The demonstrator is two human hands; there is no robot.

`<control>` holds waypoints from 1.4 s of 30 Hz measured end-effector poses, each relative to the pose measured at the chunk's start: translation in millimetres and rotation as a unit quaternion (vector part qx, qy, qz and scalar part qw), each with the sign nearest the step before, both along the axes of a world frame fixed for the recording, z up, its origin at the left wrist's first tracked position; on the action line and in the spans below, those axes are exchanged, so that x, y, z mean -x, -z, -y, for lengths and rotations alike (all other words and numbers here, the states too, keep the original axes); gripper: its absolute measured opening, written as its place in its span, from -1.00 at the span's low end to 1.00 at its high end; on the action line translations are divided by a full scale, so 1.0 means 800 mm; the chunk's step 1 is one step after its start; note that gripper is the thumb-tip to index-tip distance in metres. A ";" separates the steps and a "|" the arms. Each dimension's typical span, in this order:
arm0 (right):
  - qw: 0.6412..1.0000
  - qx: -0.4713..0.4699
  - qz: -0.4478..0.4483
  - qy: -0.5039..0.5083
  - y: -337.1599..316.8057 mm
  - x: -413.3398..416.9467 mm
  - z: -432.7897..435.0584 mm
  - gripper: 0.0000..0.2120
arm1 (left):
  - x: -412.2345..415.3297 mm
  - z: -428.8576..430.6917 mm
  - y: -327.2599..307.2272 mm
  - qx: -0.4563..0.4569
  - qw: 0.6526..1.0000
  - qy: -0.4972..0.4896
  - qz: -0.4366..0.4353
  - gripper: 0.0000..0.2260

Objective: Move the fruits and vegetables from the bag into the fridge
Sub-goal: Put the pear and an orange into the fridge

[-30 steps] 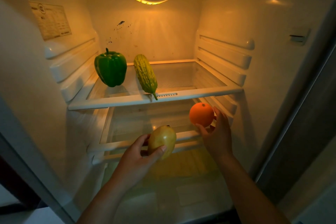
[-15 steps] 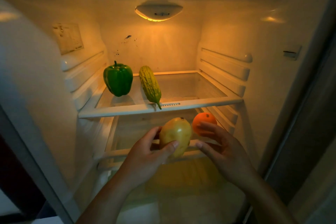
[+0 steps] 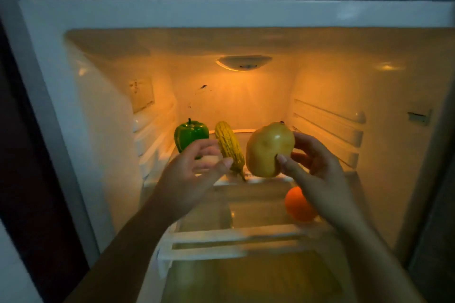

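The fridge point(image 3: 246, 15) stands open and lit inside. My right hand point(image 3: 317, 170) grips a yellow-green mango point(image 3: 267, 150), held up in front of the upper shelf point(image 3: 268, 181). My left hand point(image 3: 192, 174) is beside it with its fingers apart and nothing in it. A green bell pepper point(image 3: 188, 133) and a ridged yellow-green bitter gourd point(image 3: 229, 146) lie on the upper shelf, partly behind my left hand. An orange point(image 3: 298, 204) rests on the lower shelf point(image 3: 236, 236), partly hidden by my right wrist.
Rail ledges point(image 3: 327, 130) line the right inner wall, and a lamp point(image 3: 243, 63) glows at the back top. A clear drawer point(image 3: 246, 278) sits under the lower shelf. The right half of the upper shelf is bare.
The mango passed from my left hand to my right and rose to the upper shelf's height. My right hand let go of the orange, now on the lower shelf. The view tilted upward.
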State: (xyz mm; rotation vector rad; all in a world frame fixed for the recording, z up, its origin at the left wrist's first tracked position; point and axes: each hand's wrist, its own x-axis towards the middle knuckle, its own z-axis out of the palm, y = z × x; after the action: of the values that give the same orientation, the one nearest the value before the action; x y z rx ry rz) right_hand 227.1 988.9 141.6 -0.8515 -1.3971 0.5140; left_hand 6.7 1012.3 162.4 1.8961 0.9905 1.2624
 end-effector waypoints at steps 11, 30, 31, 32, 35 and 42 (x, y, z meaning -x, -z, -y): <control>0.997 0.063 -0.006 0.034 -0.035 0.003 -0.078 -0.67 | 0.011 -0.109 -0.016 -0.120 0.956 -0.253 -0.082 -0.46; 0.984 0.095 0.092 0.118 -0.028 0.019 -0.118 -0.64 | 0.017 -0.152 0.037 -0.065 0.968 -0.234 -0.064 -0.28; 0.984 0.088 0.099 0.119 -0.028 0.021 -0.118 -0.64 | 0.017 -0.152 0.038 -0.066 0.968 -0.233 -0.063 -0.28; 0.983 0.084 0.110 0.117 -0.028 0.023 -0.118 -0.61 | 0.017 -0.152 0.038 -0.066 0.968 -0.232 -0.063 -0.28; 0.972 0.084 0.181 0.126 -0.025 0.024 -0.117 -0.37 | 0.016 -0.152 0.039 -0.065 0.969 -0.231 -0.061 -0.29; 0.963 0.087 0.212 0.140 -0.027 0.019 -0.121 -0.16 | 0.010 -0.151 0.031 -0.045 0.974 -0.216 -0.048 -0.31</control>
State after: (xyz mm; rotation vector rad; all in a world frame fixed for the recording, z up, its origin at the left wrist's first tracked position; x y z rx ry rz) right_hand 211.8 1086.0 163.5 -1.3393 -1.5965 0.2432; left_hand -1.1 1133.0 137.7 1.8864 1.4792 1.4876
